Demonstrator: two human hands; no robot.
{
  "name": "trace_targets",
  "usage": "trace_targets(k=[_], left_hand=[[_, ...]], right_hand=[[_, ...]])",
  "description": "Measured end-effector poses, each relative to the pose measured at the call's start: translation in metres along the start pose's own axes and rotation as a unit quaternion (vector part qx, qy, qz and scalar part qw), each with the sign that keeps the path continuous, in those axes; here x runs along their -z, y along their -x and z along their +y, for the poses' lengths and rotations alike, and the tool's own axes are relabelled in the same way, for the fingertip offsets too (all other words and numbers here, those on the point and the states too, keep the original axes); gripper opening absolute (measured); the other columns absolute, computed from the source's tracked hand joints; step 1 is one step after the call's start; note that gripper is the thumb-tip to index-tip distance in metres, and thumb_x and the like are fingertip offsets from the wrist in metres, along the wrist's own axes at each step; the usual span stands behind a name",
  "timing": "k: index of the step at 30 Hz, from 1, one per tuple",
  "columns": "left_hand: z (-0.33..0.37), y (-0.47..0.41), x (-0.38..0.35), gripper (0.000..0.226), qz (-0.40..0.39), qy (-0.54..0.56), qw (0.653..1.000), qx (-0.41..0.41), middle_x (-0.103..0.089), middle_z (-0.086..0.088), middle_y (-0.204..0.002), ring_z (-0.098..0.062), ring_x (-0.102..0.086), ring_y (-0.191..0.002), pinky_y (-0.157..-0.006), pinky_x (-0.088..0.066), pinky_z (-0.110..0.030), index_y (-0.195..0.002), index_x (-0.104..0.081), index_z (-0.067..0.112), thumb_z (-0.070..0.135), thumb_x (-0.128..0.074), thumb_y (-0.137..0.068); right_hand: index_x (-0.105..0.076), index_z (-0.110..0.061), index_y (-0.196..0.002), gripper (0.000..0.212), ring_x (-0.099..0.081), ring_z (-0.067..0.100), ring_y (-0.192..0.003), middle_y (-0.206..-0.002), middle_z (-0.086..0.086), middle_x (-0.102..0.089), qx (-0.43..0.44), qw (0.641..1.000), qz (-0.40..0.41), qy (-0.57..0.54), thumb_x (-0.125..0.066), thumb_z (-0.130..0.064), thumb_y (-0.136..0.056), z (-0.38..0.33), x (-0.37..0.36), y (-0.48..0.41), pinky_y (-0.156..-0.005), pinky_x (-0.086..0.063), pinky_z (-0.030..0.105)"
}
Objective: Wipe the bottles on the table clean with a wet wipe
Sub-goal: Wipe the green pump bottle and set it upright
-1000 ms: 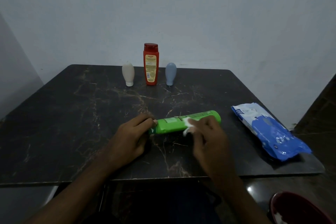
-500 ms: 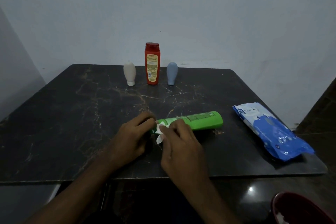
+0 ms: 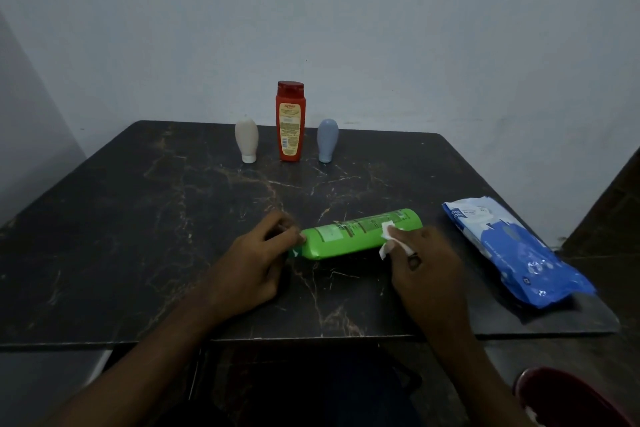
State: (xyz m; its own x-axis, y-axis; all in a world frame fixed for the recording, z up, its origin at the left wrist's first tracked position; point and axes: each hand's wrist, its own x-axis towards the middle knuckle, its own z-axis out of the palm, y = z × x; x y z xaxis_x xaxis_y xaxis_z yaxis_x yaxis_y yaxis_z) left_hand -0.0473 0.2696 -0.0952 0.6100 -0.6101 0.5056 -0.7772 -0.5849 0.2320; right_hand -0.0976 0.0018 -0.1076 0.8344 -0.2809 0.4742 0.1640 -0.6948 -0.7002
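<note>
Since half a second ago, my right hand (image 3: 426, 263) has slid the wipe (image 3: 389, 237) away from the cap end, where it sat just beside my left hand (image 3: 252, 263), out to the right part of the green bottle (image 3: 353, 236). A second ago it was about midway along, so it has gone left and come back right.

Now the green bottle lies on its side on the table (image 3: 138, 218), near the front edge, its length running left to right with the right end tilted a little away from me. My right fingers are curled round the white wipe and press it on the bottle's upper face near the right end; a bit of wipe hangs below my knuckles. My left fingers are curled round the cap end and hold it down, thumb tip touching the bottle's shoulder. The cap itself is mostly hidden under that hand, so I cannot tell exactly how I grip it.

Right of the bottle, apart from it, lies a blue and white pack (image 3: 512, 246). Along the far edge three bottles stand in a row: a cream bottle (image 3: 246, 140) on its cap, a taller red bottle (image 3: 290, 121) upright, and a grey bottle (image 3: 327, 140) on its cap. Below the table's right corner shows a dark red rim (image 3: 568, 399), perhaps a bin.
</note>
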Motion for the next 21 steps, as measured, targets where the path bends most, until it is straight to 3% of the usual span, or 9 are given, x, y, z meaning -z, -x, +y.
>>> trace_targets(k=[3, 8, 13, 21], left_hand=[[0.002, 0.000, 0.001, 0.049, -0.004, 0.009, 1.000, -0.011, -0.051, -0.003, -0.128, -0.014, -0.058, -0.105, -0.079, -0.052, -0.017, -0.120, -0.063, 0.011, -0.011, -0.065, -0.076], [0.003, 0.000, 0.000, 0.044, -0.022, 0.012, 1.000, -0.001, -0.048, -0.001, -0.129, -0.019, -0.061, -0.097, -0.071, -0.056, -0.035, -0.117, -0.060, 0.009, -0.008, -0.064, -0.076], [0.006, 0.001, -0.001, 0.036, -0.040, 0.042, 0.998, 0.013, -0.046, 0.005, -0.129, -0.013, -0.058, -0.098, -0.077, -0.054, -0.034, -0.119, -0.058, 0.013, 0.016, -0.066, -0.084], [-0.001, -0.001, -0.006, 0.031, -0.015, 0.047, 0.998, 0.050, -0.050, 0.014, -0.117, -0.005, -0.057, -0.097, -0.078, -0.054, -0.033, -0.116, -0.055, 0.026, 0.033, -0.071, -0.090]], right_hand=[[-0.068, -0.015, -0.116, 0.028, -0.061, 0.004, -0.080, -0.101, -0.001, -0.064, 0.024, 1.000, -0.003, -0.004, -0.070, -0.014, -0.088, -0.012, -0.009, 0.010, -0.067, -0.047, 0.010], [-0.070, -0.014, -0.113, 0.028, -0.059, 0.001, -0.082, -0.103, -0.004, -0.066, 0.076, 0.997, -0.024, -0.008, -0.073, -0.013, -0.085, -0.033, -0.031, 0.032, -0.075, -0.036, -0.006], [-0.067, -0.023, -0.112, 0.023, -0.064, 0.008, -0.091, -0.105, -0.011, -0.064, 0.093, 0.995, -0.034, 0.004, -0.065, -0.027, -0.089, -0.033, -0.045, 0.038, -0.077, -0.054, 0.025], [-0.068, -0.022, -0.115, 0.025, -0.063, 0.007, -0.094, -0.105, -0.011, -0.063, 0.104, 0.993, -0.051, 0.016, -0.062, -0.028, -0.091, -0.033, -0.055, 0.039, -0.078, -0.055, 0.029]])
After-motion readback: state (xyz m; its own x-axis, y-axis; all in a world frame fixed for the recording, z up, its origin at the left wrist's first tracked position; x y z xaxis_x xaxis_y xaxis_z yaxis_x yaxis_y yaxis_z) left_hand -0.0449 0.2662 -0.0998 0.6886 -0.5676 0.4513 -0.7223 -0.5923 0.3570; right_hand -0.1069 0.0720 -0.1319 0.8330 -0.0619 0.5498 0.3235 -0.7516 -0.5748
